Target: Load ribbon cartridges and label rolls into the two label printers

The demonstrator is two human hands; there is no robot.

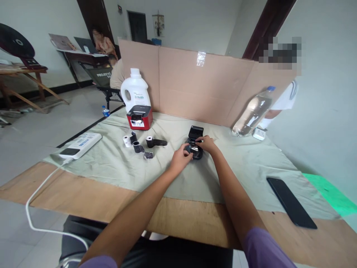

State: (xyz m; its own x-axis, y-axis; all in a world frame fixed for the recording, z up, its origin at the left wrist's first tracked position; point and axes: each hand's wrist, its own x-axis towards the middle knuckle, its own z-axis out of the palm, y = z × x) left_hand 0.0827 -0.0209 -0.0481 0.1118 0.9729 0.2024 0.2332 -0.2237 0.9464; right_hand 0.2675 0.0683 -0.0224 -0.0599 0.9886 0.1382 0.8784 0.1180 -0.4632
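Observation:
A small black device with its lid flipped up, which looks like a portable receipt printer [196,153], rests on the cloth in front of me. My left hand [181,158] curls its fingers around the near left side of the printer. From the right, my right hand [208,144] reaches in with bent fingers at the device's opening, below the raised lid [195,131]. What its fingertips pinch, if anything, is too small to make out. Shiny film or a glossy surface shows between the hands. To the left lie a white roll [126,141] and dark rolls with unwound black strips [160,142].
A red and black boxy machine [140,121] stands before a white jug [135,89]. A cardboard screen [195,87] closes the back. A large clear bottle [254,111] leans at right. A phone [291,203] and a corded power strip [80,146] lie near the edges. Other people sit beyond.

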